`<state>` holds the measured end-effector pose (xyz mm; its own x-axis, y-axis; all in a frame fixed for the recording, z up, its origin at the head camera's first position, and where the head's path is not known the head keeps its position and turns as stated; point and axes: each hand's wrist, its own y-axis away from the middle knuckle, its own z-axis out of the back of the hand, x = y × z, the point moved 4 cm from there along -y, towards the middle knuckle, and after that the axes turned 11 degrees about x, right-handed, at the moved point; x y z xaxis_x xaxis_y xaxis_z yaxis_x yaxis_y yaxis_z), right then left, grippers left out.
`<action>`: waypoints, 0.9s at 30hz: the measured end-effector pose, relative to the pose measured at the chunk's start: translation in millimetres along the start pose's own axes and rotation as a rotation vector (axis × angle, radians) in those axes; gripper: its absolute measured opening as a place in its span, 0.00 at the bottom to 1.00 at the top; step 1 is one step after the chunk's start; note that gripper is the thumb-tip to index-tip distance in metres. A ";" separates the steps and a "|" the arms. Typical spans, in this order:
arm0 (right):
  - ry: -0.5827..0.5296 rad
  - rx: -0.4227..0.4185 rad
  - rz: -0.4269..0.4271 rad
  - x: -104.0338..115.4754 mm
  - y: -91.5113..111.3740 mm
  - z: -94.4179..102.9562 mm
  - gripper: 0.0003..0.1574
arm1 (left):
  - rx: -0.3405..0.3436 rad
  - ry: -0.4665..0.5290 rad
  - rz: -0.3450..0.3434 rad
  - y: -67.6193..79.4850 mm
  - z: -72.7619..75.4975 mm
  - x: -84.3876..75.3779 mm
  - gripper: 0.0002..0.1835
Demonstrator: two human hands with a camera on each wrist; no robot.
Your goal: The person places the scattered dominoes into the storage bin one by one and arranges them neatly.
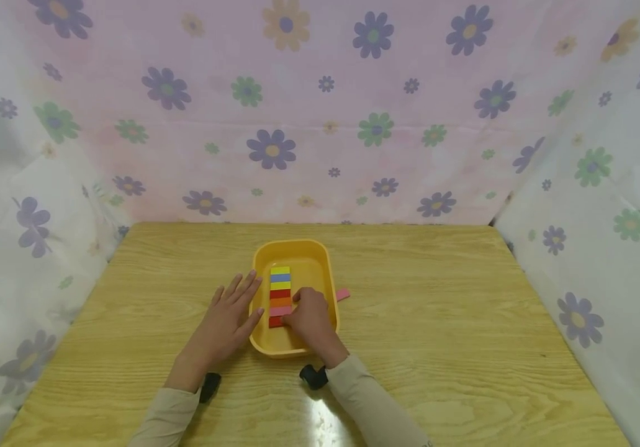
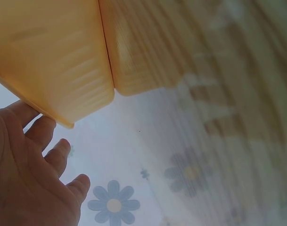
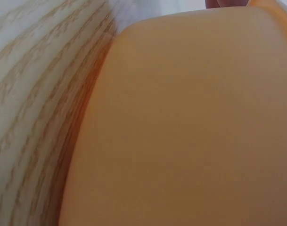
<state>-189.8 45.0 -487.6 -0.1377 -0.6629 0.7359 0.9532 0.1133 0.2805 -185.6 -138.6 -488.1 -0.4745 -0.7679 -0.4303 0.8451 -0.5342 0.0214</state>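
A yellow plastic tray (image 1: 295, 244) stands on the table. Inside it, flat coloured blocks lie side by side in one column: yellow, blue (image 1: 280, 279), yellow, red, orange (image 1: 280, 303), pink (image 1: 280, 311) and, nearest me, red (image 1: 275, 322). My right hand (image 1: 315, 321) reaches in over the tray's right side with bent fingers. Its thumb tip overlaps the nearest red block, and the index finger lies by the column's right edge; I cannot tell whether they pinch a block. My left hand (image 1: 223, 326) has its fingers spread at the tray's left rim (image 2: 56, 119).
A pink block (image 1: 342, 294) lies on the table just right of the tray. Flower-printed cloth (image 1: 320, 112) rises behind the wooden table (image 1: 437, 310) and along both sides. Dark wrist devices (image 1: 313, 377) sit at both wrists.
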 end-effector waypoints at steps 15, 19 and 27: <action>-0.014 0.025 0.015 1.9 4.2 4.4 0.22 | 0.023 0.014 0.018 -2.0 0.7 -1.2 0.35; -0.014 0.049 0.056 6.0 9.4 12.8 0.20 | 0.025 0.023 0.021 -1.3 2.5 -3.7 0.35; -0.120 -0.007 0.173 12.6 22.0 50.5 0.13 | 0.017 0.034 0.025 -1.2 1.7 -2.5 0.35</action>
<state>-184.2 76.5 -441.1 -0.0020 -0.5410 0.8410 0.9672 0.2125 0.1390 -185.8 -136.7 -485.5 -0.4442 -0.7690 -0.4597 0.8523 -0.5208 0.0477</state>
